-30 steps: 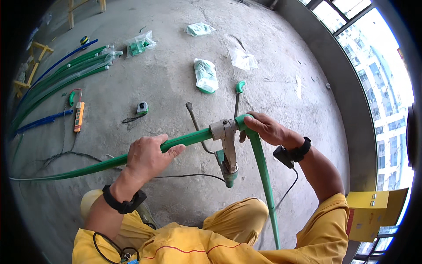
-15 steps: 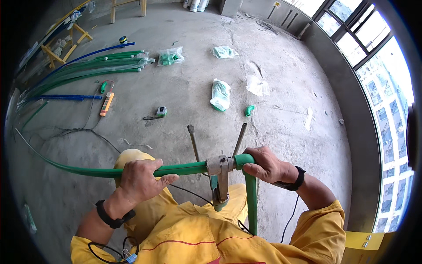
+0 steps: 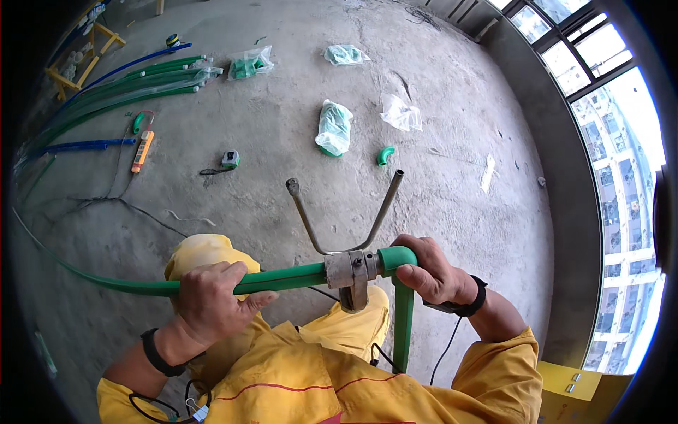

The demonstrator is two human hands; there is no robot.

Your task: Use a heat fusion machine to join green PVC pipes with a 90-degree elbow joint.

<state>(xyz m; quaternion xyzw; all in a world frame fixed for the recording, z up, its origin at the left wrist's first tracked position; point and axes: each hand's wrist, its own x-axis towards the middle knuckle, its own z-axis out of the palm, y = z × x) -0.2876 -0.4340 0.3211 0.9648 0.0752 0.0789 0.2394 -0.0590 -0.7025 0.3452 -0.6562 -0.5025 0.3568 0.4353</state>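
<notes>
My left hand (image 3: 212, 300) is closed round a long green plastic pipe (image 3: 289, 278), which curves away to the far left. The pipe's right end enters the grey metal socket of a pipe fusion welder (image 3: 337, 271). On the socket's other side sits a green elbow fitting (image 3: 393, 258), gripped by my right hand (image 3: 436, 272) with the thumb in front. A second green pipe (image 3: 403, 328) hangs down from the elbow. The welder's bent metal stand (image 3: 383, 203) points away from me in a V. Its handle is mostly hidden below the socket.
On the floor lie a tape measure (image 3: 230, 158), a loose green elbow (image 3: 385, 155), plastic bags of green fittings (image 3: 334, 128), an orange power strip (image 3: 143, 152) with cables and bundled green pipes (image 3: 152, 83). A window wall (image 3: 565, 169) runs along the right.
The welder has tilted, so its stand legs show longer and its handle is less visible. Both hands keep their grip. Floor things have shifted left and up as my view turned.
</notes>
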